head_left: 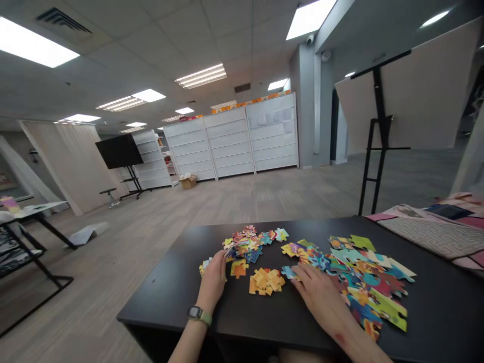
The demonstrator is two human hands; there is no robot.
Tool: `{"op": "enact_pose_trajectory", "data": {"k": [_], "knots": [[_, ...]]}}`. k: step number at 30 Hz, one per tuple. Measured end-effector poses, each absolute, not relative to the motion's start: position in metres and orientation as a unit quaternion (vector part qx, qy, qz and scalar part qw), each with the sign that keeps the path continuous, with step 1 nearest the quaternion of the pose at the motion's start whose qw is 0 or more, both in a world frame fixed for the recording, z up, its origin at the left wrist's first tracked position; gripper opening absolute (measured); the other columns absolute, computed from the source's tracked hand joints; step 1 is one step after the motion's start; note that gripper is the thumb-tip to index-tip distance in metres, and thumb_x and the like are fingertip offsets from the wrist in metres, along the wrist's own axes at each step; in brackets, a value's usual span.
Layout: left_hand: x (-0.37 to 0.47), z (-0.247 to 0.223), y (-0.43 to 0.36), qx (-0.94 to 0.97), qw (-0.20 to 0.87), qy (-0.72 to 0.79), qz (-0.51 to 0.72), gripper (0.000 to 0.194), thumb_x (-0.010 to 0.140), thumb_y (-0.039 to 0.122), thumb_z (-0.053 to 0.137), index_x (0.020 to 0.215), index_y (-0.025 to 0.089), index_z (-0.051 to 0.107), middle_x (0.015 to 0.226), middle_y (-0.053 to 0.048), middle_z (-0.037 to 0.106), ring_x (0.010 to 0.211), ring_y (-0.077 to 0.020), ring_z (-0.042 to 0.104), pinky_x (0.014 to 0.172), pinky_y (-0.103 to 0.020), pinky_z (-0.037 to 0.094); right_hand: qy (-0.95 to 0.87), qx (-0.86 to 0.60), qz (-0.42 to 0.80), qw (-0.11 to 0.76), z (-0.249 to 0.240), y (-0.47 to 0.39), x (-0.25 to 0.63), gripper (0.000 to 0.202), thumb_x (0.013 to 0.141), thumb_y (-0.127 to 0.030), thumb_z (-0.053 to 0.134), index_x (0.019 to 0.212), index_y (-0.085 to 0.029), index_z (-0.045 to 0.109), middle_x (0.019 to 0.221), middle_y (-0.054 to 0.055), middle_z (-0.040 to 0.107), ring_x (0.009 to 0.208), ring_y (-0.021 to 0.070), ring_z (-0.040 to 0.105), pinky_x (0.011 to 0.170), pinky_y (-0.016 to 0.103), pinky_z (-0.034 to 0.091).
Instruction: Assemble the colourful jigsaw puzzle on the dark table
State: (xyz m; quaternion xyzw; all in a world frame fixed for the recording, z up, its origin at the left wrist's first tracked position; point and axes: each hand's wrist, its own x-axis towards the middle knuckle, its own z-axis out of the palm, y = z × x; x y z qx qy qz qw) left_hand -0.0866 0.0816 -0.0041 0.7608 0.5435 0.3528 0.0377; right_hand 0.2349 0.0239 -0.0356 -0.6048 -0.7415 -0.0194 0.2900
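Note:
My left hand (pixel 214 276), with a watch on its wrist, is closed around what looks like a thin puzzle piece (pixel 235 245) seen nearly edge-on. It hovers beside a mixed heap of puzzle pieces (pixel 254 254) on the black table (pixel 170 287). A loose orange piece (pixel 238 268) lies just right of that hand. Between my hands sits a small pile of yellow-orange pieces (pixel 266 281). The fingertips of my right hand (pixel 317 290) are closed on a light blue puzzle piece (pixel 289 272). Its forearm partly covers a large spread of colourful pieces (pixel 372 277).
Patterned fabric (pixel 434 234) lies at the table's right end. Behind it stands an easel (pixel 380 121) with a white board. Farther back are white shelves (pixel 230 141), a screen on a stand (pixel 119 151) and a cardboard box (pixel 188 181). Another table (pixel 38 207) stands at left.

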Motion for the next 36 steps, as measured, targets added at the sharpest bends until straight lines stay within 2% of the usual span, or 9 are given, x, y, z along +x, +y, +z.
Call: {"op": "enact_pose_trajectory", "data": {"k": [5, 8, 11, 15, 20, 23, 29, 32, 36], "knots": [[-0.09, -0.005, 0.083, 0.734, 0.044, 0.551, 0.394, 0.042, 0.105, 0.027, 0.022, 0.125, 0.021, 0.058, 0.124, -0.01, 0.066, 0.118, -0.0237, 0.062, 0.102, -0.041, 0.05, -0.757, -0.604, 0.03, 0.248, -0.01, 0.018, 0.201, 0.054, 0.093, -0.054, 0.051, 0.138, -0.024, 0.06, 0.151, 0.017, 0.049, 0.139, 0.039, 0.043, 0.113, 0.058, 0.032], [-0.088, -0.003, 0.077, 0.754, 0.05, 0.529, 0.387, 0.038, 0.104, 0.03, 0.029, 0.122, 0.023, 0.061, 0.134, -0.009, 0.059, 0.126, -0.0228, 0.057, 0.108, -0.04, 0.046, -0.783, -0.574, 0.086, 0.223, 0.0, 0.023, 0.158, 0.061, 0.092, -0.052, 0.057, 0.148, -0.031, 0.047, 0.16, 0.013, 0.036, 0.145, 0.0438, 0.032, 0.114, 0.064, 0.024], [-0.086, -0.002, 0.068, 0.79, 0.062, 0.493, 0.359, 0.031, 0.101, 0.033, 0.04, 0.117, 0.025, 0.066, 0.136, -0.007, 0.058, 0.126, -0.0234, 0.057, 0.108, -0.039, 0.047, -0.789, -0.566, 0.111, 0.211, -0.001, 0.031, 0.123, 0.055, 0.088, -0.04, 0.066, 0.141, -0.029, 0.056, 0.155, 0.016, 0.044, 0.142, 0.0489, 0.032, 0.113, 0.071, 0.015], [-0.089, -0.001, 0.059, 0.822, 0.063, 0.46, 0.33, 0.039, 0.091, 0.031, 0.055, 0.129, 0.025, 0.06, 0.138, -0.01, 0.058, 0.131, -0.0287, 0.052, 0.113, -0.046, 0.042, -0.789, -0.553, 0.119, 0.242, 0.0, 0.04, 0.124, 0.024, 0.091, -0.021, 0.06, 0.113, -0.022, 0.07, 0.124, 0.015, 0.067, 0.124, 0.0368, 0.056, 0.111, 0.055, 0.032], [-0.081, 0.003, 0.052, 0.829, 0.054, 0.455, 0.32, 0.04, 0.085, 0.027, 0.058, 0.124, 0.024, 0.062, 0.135, -0.011, 0.059, 0.131, -0.033, 0.049, 0.113, -0.054, 0.037, -0.767, -0.539, 0.146, 0.315, 0.018, 0.053, 0.178, 0.026, 0.097, -0.026, 0.05, 0.117, -0.018, 0.065, 0.11, 0.01, 0.068, 0.1, 0.0227, 0.066, 0.09, 0.032, 0.05], [-0.054, 0.004, 0.041, 0.832, 0.059, 0.452, 0.316, 0.04, 0.085, 0.025, 0.057, 0.124, 0.024, 0.061, 0.134, -0.01, 0.06, 0.13, -0.0312, 0.05, 0.111, -0.052, 0.038, -0.769, -0.524, 0.162, 0.328, 0.022, 0.058, 0.196, 0.032, 0.095, -0.031, 0.053, 0.121, -0.018, 0.065, 0.111, 0.009, 0.07, 0.104, 0.0241, 0.066, 0.092, 0.034, 0.051], [0.0, -0.002, 0.02, 0.842, 0.091, 0.448, 0.287, 0.062, 0.084, 0.028, 0.063, 0.144, 0.023, 0.046, 0.14, -0.008, 0.057, 0.129, -0.0273, 0.049, 0.111, -0.043, 0.038, -0.824, -0.466, 0.169, 0.275, -0.001, 0.048, 0.201, 0.075, 0.073, -0.027, 0.072, 0.145, -0.02, 0.051, 0.15, 0.014, 0.05, 0.138, 0.0311, 0.046, 0.117, 0.046, 0.035], [0.002, -0.002, 0.017, 0.838, 0.104, 0.46, 0.274, 0.047, 0.087, 0.032, 0.064, 0.133, 0.026, 0.057, 0.132, -0.006, 0.061, 0.123, -0.0286, 0.052, 0.108, -0.045, 0.038, -0.825, -0.476, 0.145, 0.268, -0.012, 0.036, 0.212, 0.061, 0.079, -0.022, 0.063, 0.14, -0.019, 0.055, 0.147, 0.014, 0.053, 0.139, 0.0319, 0.045, 0.118, 0.052, 0.032], [-0.002, -0.002, 0.013, 0.827, 0.113, 0.476, 0.276, 0.04, 0.088, 0.032, 0.065, 0.128, 0.029, 0.06, 0.117, -0.005, 0.061, 0.113, -0.0278, 0.054, 0.102, -0.044, 0.04, -0.825, -0.475, 0.11, 0.286, -0.019, 0.022, 0.223, 0.029, 0.093, -0.025, 0.05, 0.114, -0.023, 0.07, 0.124, 0.011, 0.07, 0.121, 0.0298, 0.06, 0.109, 0.053, 0.042]]}}
